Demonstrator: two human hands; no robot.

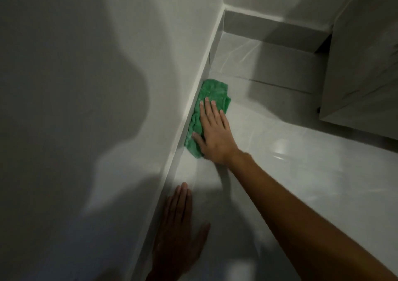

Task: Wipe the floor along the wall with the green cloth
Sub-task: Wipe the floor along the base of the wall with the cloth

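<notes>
Left hand (178,227) flat on floor (280,173); green cloth (204,108) under right hand (213,134).

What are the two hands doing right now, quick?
Left hand: open, flat on the floor by the baseboard, holding nothing.
Right hand: open, fingers spread, pressing the green cloth flat on the floor, not gripping it.

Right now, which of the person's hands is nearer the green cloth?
The right hand: it lies flat on the green cloth, pressing it beside the baseboard. The left hand rests flat on the floor nearer the camera, clear of the cloth.
</notes>
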